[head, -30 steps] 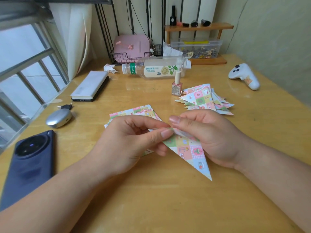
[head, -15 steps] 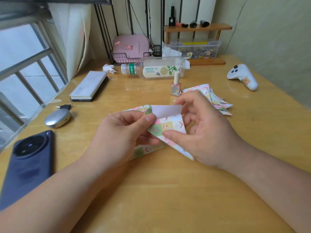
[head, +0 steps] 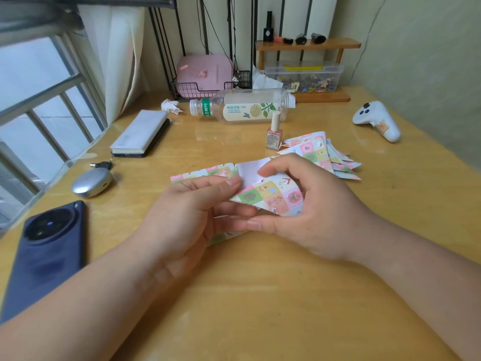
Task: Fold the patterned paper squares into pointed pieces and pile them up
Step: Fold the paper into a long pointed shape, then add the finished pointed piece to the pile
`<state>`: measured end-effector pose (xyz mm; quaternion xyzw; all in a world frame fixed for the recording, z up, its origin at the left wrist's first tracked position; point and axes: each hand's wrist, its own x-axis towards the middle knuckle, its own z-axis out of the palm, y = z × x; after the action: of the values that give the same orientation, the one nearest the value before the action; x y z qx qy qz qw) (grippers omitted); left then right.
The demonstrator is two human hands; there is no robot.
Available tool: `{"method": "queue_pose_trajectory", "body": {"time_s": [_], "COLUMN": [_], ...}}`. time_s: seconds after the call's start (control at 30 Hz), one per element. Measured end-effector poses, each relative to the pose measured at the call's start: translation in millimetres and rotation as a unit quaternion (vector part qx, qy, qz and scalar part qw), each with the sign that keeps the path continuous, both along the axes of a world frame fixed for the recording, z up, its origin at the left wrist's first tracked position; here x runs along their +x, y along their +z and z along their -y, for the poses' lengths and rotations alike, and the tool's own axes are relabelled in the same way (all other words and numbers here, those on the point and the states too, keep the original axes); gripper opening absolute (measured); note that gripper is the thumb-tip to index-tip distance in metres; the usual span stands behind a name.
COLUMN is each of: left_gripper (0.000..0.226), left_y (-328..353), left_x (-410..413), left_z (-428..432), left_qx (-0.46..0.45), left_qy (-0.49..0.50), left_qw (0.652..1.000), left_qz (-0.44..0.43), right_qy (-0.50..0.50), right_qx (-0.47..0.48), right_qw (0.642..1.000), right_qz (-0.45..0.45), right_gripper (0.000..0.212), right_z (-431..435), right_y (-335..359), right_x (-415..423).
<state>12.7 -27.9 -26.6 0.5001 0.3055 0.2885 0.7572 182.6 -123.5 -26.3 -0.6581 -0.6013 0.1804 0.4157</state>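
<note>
A partly folded patterned paper piece (head: 273,195) is held above the table between both hands, its white back showing at the top. My left hand (head: 192,217) pinches its left edge with thumb and fingers. My right hand (head: 312,204) curls round its right side, thumb beneath and fingers over the top. Under my hands lies the stack of unfolded patterned squares (head: 203,173), mostly hidden. A pile of folded pointed pieces (head: 317,152) lies behind my right hand.
A pink nail polish bottle (head: 273,132) stands by the pile, with a plastic bottle (head: 242,106) lying behind it. A white controller (head: 377,121) is at the right. A dark phone (head: 44,254), a silver case (head: 91,182) and a notebook (head: 140,134) are at the left.
The long pointed triangle has been turned up and folded shorter, with a white flap now showing. Both hands have risen slightly and closed in around it.
</note>
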Motion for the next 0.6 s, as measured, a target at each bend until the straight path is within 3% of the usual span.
{"method": "queue_pose_trajectory", "body": {"time_s": [0.17,0.4,0.5,0.6], "left_gripper": [0.031,0.024,0.020,0.023], "left_y": [-2.1,-2.4,-0.6,0.2], "left_x": [1.0,0.3,-1.0,-1.0], "left_z": [0.5,3.0,4.4,4.1], "left_qx": [0.059,0.167,0.219,0.186], "left_qy": [0.023,0.021,0.025,0.019], "left_qw": [0.998,0.985,0.974,0.982], "left_qz": [-0.017,-0.044,-0.056,-0.041], "right_qy": [0.032,0.019,0.024,0.024], "right_qx": [-0.009,-0.023,-0.022,-0.010], "right_qw": [0.989,0.982,0.979,0.980], "right_qz": [-0.145,-0.184,-0.202,-0.198], "right_gripper": [0.066,0.071,0.061,0.052], "right_z": [0.3,-3.4,-3.5,-4.8], "right_y": [0.9,-2.5,-0.7,-2.1], "right_x": [-4.9,-0.4,1.4,3.7]}}
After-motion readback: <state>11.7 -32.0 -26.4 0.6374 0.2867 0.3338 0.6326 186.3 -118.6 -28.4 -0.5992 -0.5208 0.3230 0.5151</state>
